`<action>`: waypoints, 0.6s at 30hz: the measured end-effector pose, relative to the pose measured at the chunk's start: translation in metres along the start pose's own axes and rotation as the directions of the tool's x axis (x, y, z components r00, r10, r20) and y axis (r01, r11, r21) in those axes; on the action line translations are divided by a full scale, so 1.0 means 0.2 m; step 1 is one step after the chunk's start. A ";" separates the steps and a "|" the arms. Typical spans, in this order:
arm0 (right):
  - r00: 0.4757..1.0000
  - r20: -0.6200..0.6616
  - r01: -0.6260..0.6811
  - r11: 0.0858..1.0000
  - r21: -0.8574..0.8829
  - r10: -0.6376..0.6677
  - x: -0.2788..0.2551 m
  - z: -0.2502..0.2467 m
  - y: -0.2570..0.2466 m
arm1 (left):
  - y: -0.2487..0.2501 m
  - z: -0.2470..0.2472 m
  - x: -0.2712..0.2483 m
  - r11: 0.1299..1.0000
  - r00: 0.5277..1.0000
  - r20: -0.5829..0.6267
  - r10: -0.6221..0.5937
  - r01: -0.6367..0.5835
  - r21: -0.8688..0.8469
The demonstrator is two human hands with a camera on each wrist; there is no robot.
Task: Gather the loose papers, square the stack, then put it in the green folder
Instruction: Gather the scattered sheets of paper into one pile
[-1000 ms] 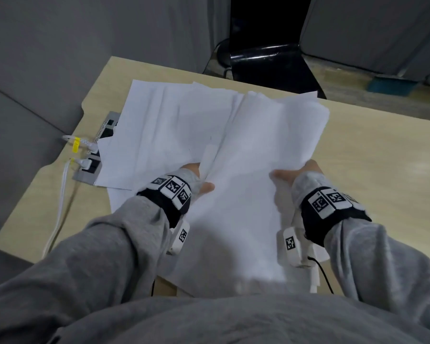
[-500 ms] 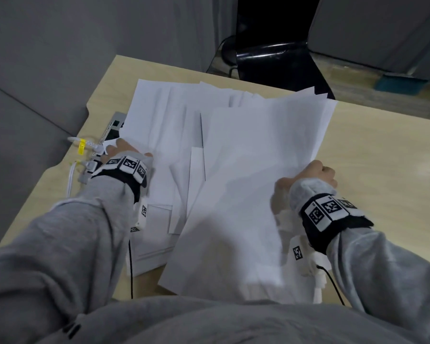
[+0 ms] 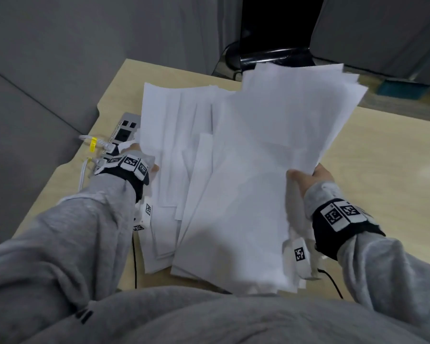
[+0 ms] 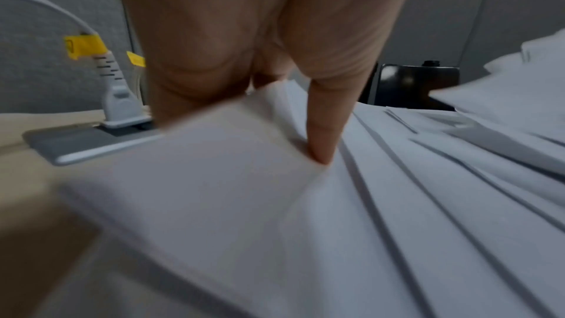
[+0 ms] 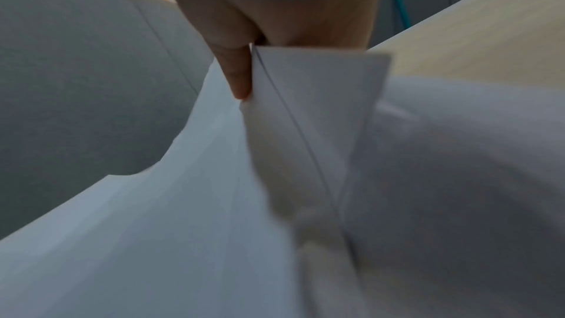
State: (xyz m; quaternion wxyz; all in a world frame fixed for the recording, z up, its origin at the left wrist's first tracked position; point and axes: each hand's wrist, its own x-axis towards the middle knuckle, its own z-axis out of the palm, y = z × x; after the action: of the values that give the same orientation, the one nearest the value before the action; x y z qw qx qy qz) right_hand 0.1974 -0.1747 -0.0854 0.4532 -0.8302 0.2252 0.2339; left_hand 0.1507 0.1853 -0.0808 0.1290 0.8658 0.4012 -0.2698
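Note:
Several loose white papers [image 3: 174, 135] lie fanned out on the left part of the wooden table [image 3: 382, 155]. My right hand [image 3: 308, 176] pinches the right edge of a raised bundle of sheets [image 3: 271, 157], thumb on top [image 5: 238, 76], tilted above the table. My left hand [image 3: 137, 155] is at the left edge of the spread papers; its thumb [image 4: 321, 137] presses on top of the sheets [image 4: 275, 202] while the fingers go under their lifted edge. No green folder is in view.
A grey power strip [image 3: 124, 130] with white plugs and yellow tags [image 3: 93, 144] sits by the left table edge, right beside my left hand. A black chair [image 3: 271, 55] stands beyond the far edge. Grey partition walls surround the table.
My left hand let go of the bundle and moved left to the edge of the spread papers. My right hand lifted the bundle higher and tipped it toward the far right.

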 end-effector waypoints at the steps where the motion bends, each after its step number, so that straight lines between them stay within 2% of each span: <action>1: 1.000 -0.022 0.015 0.999 0.040 -0.014 0.00 -0.01 -0.01 | -0.01 0.00 -0.02 0.999 0.999 -0.024 0.044 -0.044 -0.006; 3: 0.998 -0.066 0.029 0.992 0.119 -0.022 -0.02 -0.04 -0.02 | -0.04 0.02 -0.04 0.995 0.997 -0.023 0.069 -0.067 0.069; 6: 0.996 -0.086 0.050 0.976 0.212 -0.032 -0.04 -0.06 -0.03 | -0.03 0.00 -0.09 0.977 0.991 0.051 0.123 -0.130 0.167; 9: 0.997 -0.066 0.043 0.976 0.213 -0.029 -0.06 -0.06 -0.02 | 0.00 0.00 -0.22 0.923 0.968 0.171 0.183 -0.229 0.309; 11: 0.998 -0.046 0.040 0.981 0.188 -0.032 -0.07 -0.04 -0.02 | 0.01 0.05 -0.30 0.899 0.959 0.196 0.206 -0.264 0.350; 16: 1.000 0.019 0.008 0.993 0.118 -0.011 -0.08 -0.05 0.01 | 0.00 0.18 -0.30 0.966 0.978 0.179 0.108 -0.146 0.216; 18: 0.999 0.009 0.046 0.989 0.138 -0.048 -0.08 -0.06 0.02 | 0.01 0.20 -0.29 0.972 0.980 0.159 0.120 -0.149 0.183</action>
State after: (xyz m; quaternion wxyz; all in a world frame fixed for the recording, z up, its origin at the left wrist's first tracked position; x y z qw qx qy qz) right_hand 0.1836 -0.1837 -0.0730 0.5160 -0.8006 0.2185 0.2120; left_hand 0.1064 0.1306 -0.0812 0.0911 0.8772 0.3028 -0.3613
